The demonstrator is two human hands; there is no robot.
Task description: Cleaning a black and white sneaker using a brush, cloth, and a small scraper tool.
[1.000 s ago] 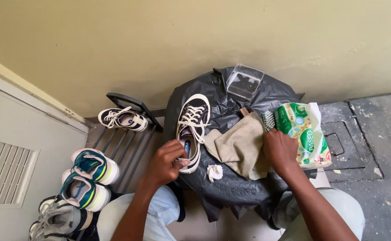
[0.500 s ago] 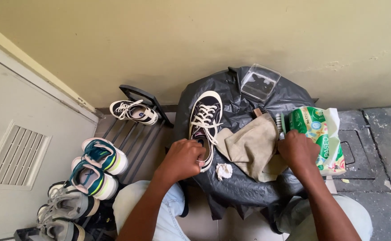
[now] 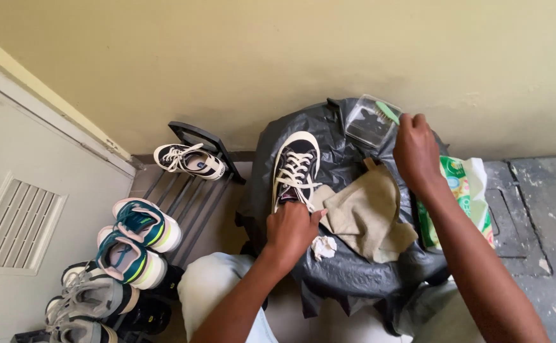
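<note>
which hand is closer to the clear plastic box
Right. The right hand is at the clear plastic box, holding a green brush over it. The left hand is farther off, on the black sneaker.

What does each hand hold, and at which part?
The left hand holds the black sneaker at its heel. The right hand holds a green brush by one end.

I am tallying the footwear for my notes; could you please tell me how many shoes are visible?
At least 7: a black sneaker under the left hand, its match on the shoe rack, two teal ones and three grey ones lower left; others may be hidden.
</note>
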